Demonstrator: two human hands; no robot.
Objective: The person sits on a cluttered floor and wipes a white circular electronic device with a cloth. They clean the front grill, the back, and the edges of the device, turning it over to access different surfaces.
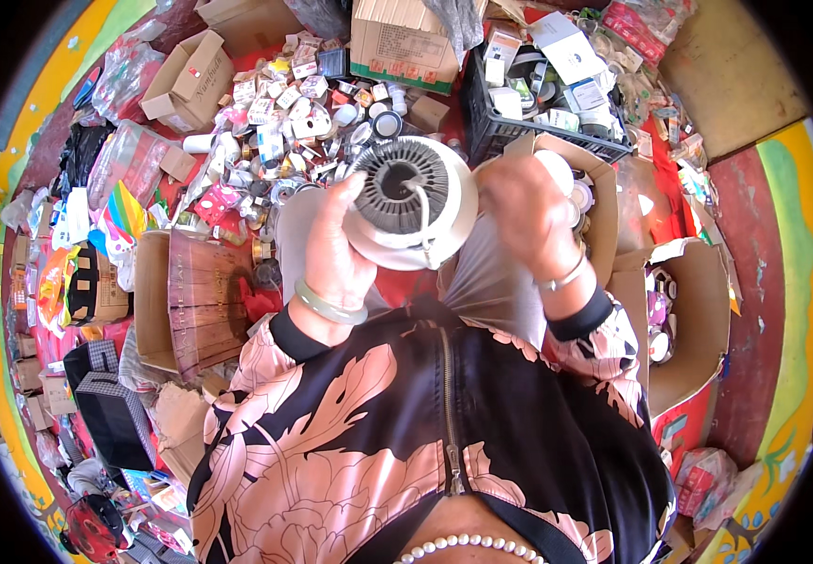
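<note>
A round white downlight (pixel 458 202) with a ring of dark grey heat-sink fins faces up in front of my chest. A short pale cable (pixel 422 211) loops over its finned back to the rim. My left hand (pixel 339 235) is closed on the downlight's left side, thumb up along the rim. Close by the downlight's right edge, my right hand (pixel 531 211) is raised and smeared by motion. Its fingers look curled, but whether they hold or touch anything cannot be made out.
Ahead lies a heap of small boxes and lamp parts (pixel 308 113). A black crate (pixel 543 132) full of boxes stands at the far right, near an open carton (pixel 599 193) of round white parts. Another carton (pixel 698 329) is at right, and an open box (pixel 204 301) at left.
</note>
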